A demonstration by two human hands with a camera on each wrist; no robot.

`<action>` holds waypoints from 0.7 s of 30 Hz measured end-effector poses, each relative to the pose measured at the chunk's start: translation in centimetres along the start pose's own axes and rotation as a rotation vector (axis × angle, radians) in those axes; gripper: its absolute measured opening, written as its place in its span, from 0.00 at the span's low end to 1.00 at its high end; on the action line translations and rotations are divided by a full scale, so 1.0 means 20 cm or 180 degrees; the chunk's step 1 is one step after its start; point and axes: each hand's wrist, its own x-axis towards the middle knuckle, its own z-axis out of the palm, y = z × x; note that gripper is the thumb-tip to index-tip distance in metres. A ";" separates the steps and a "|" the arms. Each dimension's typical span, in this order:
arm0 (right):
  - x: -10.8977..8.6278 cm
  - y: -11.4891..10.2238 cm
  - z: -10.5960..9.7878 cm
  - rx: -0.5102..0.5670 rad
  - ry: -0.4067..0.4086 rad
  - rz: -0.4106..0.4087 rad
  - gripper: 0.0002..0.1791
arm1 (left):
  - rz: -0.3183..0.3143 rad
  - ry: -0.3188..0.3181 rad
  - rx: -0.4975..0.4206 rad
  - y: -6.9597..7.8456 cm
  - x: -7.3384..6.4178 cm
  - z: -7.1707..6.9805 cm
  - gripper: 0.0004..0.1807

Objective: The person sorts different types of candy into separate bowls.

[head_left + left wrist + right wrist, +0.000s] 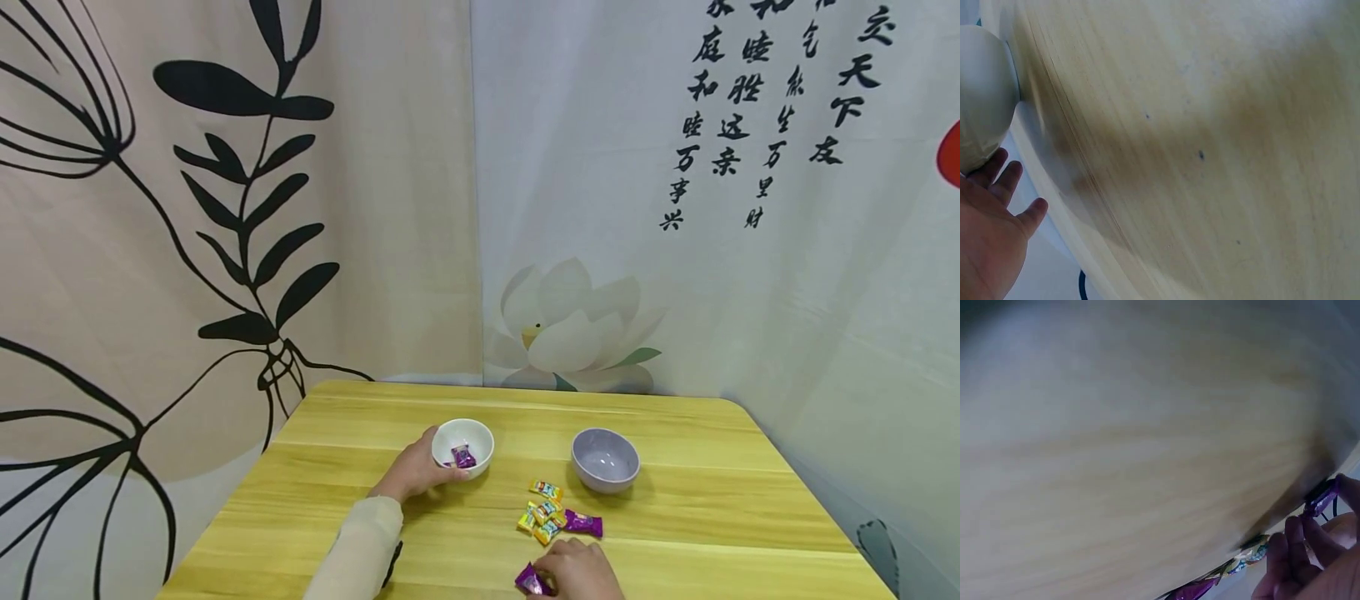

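My left hand (416,468) grips the white bowl (467,432) from its left side, thumb along the near side. Inside the bowl lie purple-wrapped candies (463,456). Seen from the left wrist, the fingers touch the wall of the bowl (985,94). Near the front of the table, my right hand (585,571) pinches a purple-wrapped candy (529,581) between thumb and finger. That candy (1320,501) also shows at the fingertips in the right wrist view. Just beyond this hand are several yellow-wrapped candies (547,510) and another purple candy (582,523).
A lavender bowl (606,458) stands right of the white one, behind the candies. Everything rests on a wooden table (720,500). Behind its far edge hangs a printed cloth (405,208) with plants and writing.
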 end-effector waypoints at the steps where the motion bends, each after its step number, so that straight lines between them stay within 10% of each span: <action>1: 0.00 0.00 0.00 0.0011 -0.0026 -0.0002 0.23 | 0.0002 0.0002 0.0000 0.00 0.00 0.00 0.53; 9: 0.04 0.01 0.01 0.0272 -0.0217 0.0048 0.17 | 0.0019 0.0013 -0.0019 0.01 0.00 0.00 0.53; 21: 0.11 -0.03 -0.06 0.0949 0.0170 0.0225 0.10 | 0.0028 -0.0008 0.0112 0.01 0.00 0.00 0.55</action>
